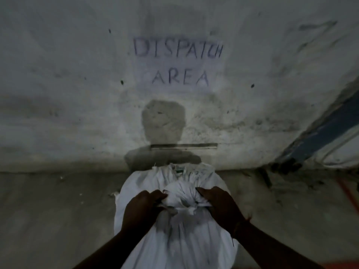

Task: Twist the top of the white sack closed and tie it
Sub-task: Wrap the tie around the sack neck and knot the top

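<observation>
Right under you, the white sack [175, 235] stands on the grey concrete floor [48, 220], full and rounded, its cloth pulled into tight pleats that run up to a bunched neck [181, 197]. That neck is gathered into a fat, knot-like wad between your hands, with frayed scraps of fabric poking out beneath it. Beyond the wad, the loose mouth of the sack [182, 171] fans out ragged and open-edged, and there is a small green mark showing in its folds, too small to read.

Your left hand [140, 208] comes in from the lower left, forearm angled up, fingers curled over and clamped on the left side of the gathered neck. Your right hand [219, 205] mirrors it from the lower right, knuckles up, fingers hooked into the right side of the wad, gripping the cloth. A thin thread band [240, 223] sits on your right wrist, a loose end hanging down.

Past the sack, the floor meets a stained, pale wall [77, 94]. Your shadow [164, 131] falls on it, directly behind the sack. Higher up, hand-drawn capitals read "DISPATCH AREA" [178, 64] in two lines. Off to the right, a blue strip [320, 131] runs diagonally down to the floor.
</observation>
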Demonstrator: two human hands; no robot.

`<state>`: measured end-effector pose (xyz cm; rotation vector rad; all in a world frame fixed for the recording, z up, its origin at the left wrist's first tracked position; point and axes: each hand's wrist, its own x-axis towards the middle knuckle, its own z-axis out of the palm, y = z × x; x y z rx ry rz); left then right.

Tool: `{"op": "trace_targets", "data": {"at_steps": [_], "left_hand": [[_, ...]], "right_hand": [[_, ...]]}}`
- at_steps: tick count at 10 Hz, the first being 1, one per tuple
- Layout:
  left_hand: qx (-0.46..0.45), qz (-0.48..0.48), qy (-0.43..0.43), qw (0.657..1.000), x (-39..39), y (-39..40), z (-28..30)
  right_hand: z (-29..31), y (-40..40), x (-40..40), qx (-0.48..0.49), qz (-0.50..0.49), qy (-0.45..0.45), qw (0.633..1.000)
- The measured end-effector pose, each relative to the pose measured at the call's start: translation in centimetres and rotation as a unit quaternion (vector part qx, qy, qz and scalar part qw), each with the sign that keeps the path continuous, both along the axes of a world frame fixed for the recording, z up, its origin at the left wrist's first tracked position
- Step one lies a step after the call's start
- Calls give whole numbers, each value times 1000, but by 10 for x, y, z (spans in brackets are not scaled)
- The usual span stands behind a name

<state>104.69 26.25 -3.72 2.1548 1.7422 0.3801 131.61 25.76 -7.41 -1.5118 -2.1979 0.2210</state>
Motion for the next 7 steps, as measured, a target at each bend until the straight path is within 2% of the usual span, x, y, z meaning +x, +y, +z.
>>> {"op": "trace_targets", "data": {"at_steps": [2, 3, 4, 5, 7], "left_hand": [[-41, 16, 29, 999, 5, -17, -65], [-62, 18, 13, 998, 9, -12, -74], [-109, 4, -3, 994, 8, -14, -69], [-134, -18, -16, 991, 5, -19, -61], [-138, -66, -45, 987, -13, -21, -41]], "right_hand": [[-70, -19, -8, -101, -47, 25, 993], [-80, -18, -2, -125, -58, 57, 989], [-80, -22, 0, -177, -58, 60, 981], [-76, -30, -3, -189, -59, 57, 979], [-50, -34, -4, -234, -46, 35, 971]]}}
